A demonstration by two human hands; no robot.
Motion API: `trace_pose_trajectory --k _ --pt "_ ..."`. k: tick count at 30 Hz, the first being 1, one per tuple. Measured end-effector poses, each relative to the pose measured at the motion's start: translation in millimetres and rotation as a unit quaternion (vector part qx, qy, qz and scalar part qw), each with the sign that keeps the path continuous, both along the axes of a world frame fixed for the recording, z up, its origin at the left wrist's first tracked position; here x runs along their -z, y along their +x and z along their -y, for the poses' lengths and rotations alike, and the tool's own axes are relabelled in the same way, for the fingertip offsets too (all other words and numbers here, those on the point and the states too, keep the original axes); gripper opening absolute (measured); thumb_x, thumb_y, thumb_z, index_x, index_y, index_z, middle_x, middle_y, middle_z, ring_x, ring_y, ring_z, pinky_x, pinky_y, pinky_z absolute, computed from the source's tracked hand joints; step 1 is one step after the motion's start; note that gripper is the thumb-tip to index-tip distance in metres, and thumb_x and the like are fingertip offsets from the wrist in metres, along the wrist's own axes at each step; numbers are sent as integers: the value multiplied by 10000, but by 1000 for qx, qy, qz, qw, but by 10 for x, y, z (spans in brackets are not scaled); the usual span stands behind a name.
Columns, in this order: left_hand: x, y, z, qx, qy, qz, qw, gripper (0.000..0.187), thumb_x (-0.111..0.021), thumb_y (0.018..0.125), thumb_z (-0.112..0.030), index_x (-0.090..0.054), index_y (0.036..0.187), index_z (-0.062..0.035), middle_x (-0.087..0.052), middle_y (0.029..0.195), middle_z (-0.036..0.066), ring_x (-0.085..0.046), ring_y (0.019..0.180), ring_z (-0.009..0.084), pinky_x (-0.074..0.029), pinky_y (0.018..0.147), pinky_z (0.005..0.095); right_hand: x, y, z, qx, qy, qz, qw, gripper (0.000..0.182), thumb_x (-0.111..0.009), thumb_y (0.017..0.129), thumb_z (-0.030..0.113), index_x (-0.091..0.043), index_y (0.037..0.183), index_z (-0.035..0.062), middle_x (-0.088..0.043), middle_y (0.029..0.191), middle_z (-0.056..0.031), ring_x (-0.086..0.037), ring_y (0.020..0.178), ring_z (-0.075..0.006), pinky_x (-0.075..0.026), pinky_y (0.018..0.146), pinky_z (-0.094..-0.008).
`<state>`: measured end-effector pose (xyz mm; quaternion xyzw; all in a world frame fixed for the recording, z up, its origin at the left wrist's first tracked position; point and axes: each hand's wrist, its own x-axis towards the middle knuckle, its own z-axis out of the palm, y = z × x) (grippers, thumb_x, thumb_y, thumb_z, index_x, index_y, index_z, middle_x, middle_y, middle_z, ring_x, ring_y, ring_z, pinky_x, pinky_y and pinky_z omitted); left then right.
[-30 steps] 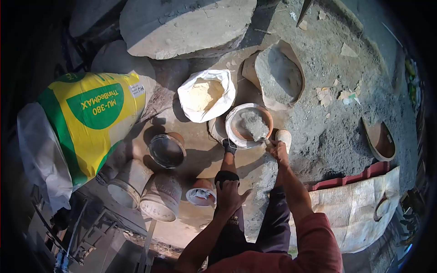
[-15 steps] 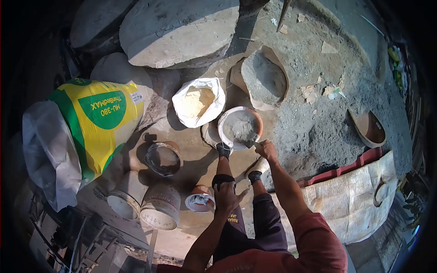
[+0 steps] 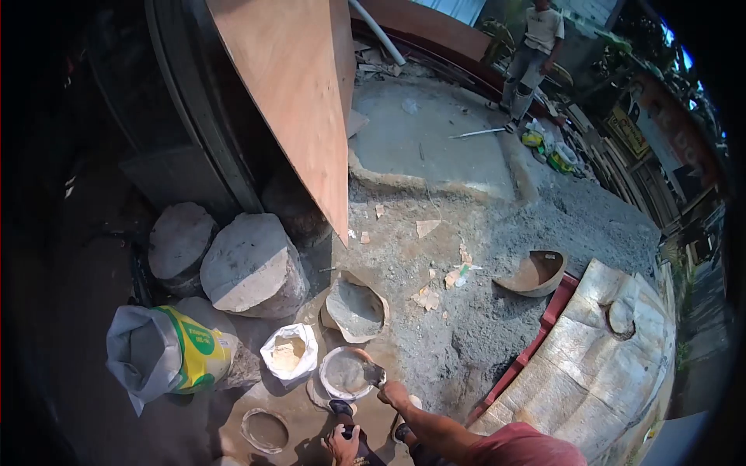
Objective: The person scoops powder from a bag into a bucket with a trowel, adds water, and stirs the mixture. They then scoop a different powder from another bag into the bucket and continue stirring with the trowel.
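Note:
At the lower middle a round bucket (image 3: 338,373) holds wet grey mix. My right hand (image 3: 394,395) is closed round the handle of a trowel (image 3: 374,375), whose blade is at the bucket's right rim. Lower down, my left hand (image 3: 342,445) rests on my leg near the knee, its fingers apart and holding nothing. Left of the bucket stands a white sack (image 3: 289,342) with pale powder. Just above the bucket is an open paper bag (image 3: 353,309) of grey powder.
A yellow-green bag (image 3: 190,349) and large round stones (image 3: 252,260) are at the left. Plywood (image 3: 295,85) leans above. Grey sand (image 3: 497,334), a curved bowl (image 3: 536,273) and a pale sheet (image 3: 590,349) lie right. A person (image 3: 536,54) stands at the top.
The view has tilted up and shows more ground, the plywood and a standing person. The trowel blade has moved from inside the bucket to its right rim. My left hand stays on my leg.

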<state>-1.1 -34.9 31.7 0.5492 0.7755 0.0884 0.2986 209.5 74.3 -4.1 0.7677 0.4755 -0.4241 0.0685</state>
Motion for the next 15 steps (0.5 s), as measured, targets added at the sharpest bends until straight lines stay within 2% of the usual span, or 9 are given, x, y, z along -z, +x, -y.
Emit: trace_pose_trajectory --k 2,4,5,6,9,12,13,14,15 --pt "-213 -65 -95 -50 20 76 996 476 -738 729 -425 -649 1018 -58 -668 951 152 -608 959 336 -422 922 457 -491 307 78 44 28 -17 998 338 -540 714 276 -678 858 3 -657 878 -250 -644 839 -418 -521 736 -468" --pt "-5 -241 -103 -66 38 85 993 471 -747 730 -375 -634 1029 -29 -669 922 168 -622 920 349 -478 819 438 -413 677 306 98 35 -45 994 355 -559 736 334 -672 793 3 -661 827 -238 -655 773 -386 -519 691 -449" --pt "-86 -272 -84 -71 103 124 984 422 -725 762 -375 -650 969 -15 -673 850 176 -643 814 337 -488 767 425 -257 918 394 137 30 -62 988 376 -579 744 375 -666 731 9 -666 781 -225 -663 707 -360 -518 650 -433" --pt "-182 -298 -70 -74 110 131 982 420 -724 763 -375 -651 966 -15 -672 847 176 -642 812 336 -488 765 424 -413 1111 464 137 40 -63 988 376 -579 744 375 -666 731 9 -666 781 -225 -663 707 -360 -518 650 -433" --pt "-413 -337 -171 -70 42 112 990 414 -722 766 -374 -652 958 -14 -672 840 176 -642 805 333 -488 760 423 -641 1604 729 174 46 -91 979 376 -562 784 377 -656 730 17 -650 688 -175 -657 623 -283 -506 590 -385" --pt "-549 -332 -120 -47 -27 97 994 408 -720 769 -373 -653 950 -14 -671 834 176 -642 797 330 -487 754 422 -573 1906 951 116 109 -86 984 341 -622 818 326 -626 701 5 -594 599 -113 -610 532 -221 -456 488 -359" --pt "-570 -315 -76 -36 -52 94 994 406 -720 770 -373 -654 948 -14 -670 831 176 -642 795 329 -487 753 421 -813 1920 1011 306 82 -170 933 296 -659 817 272 -608 684 13 -567 585 -93 -570 500 -204 -428 451 -351" --pt "-589 -311 -38 -28 -73 88 993 404 -719 771 -373 -654 945 -14 -670 829 176 -642 793 328 -487 751 421 -991 1937 1048 481 51 -247 839 269 -695 815 219 -591 667 20 -540 571 -73 -530 468 -187 -400 413 -342" --pt "-603 -298 0 -20 -91 84 992 402 -718 772 -373 -655 943 -14 -670 827 176 -642 790 327 -487 749 420 -934 1982 1098 553 55 -317 768 250 -755 769 147 -564 642 48 -515 570 -66 -465 433 -168 -363 374 -325"
